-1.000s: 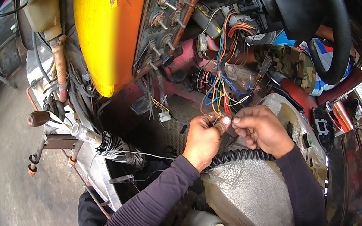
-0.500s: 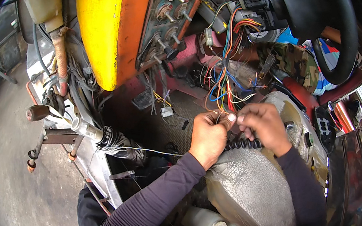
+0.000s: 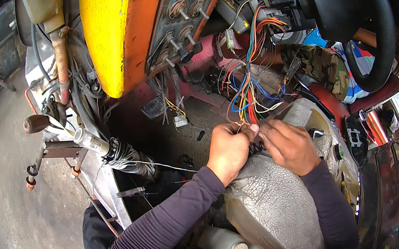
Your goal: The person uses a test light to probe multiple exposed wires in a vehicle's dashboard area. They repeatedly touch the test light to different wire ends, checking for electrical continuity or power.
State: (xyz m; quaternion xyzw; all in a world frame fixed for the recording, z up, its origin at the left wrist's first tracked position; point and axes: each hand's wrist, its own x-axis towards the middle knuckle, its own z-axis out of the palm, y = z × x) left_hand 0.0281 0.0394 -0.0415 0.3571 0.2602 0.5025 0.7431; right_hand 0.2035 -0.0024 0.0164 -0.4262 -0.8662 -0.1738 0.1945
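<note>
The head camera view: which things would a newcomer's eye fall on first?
The yellow and orange panel at the upper left probably comes first, for its strong colour. Next is the bundle of coloured wires near the middle, pinched by the left hand, with the right hand close beside. Below the right hand spreads a cracked, silvery cover.

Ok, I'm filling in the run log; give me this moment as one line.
left hand: pinching coloured wires | right hand: close beside, wire contact unclear | nearby: crackled silver-grey cover, steering wheel

No readable text — blurred yellow marks [image 3: 246,25] on a dark box [image 3: 232,15].
</note>
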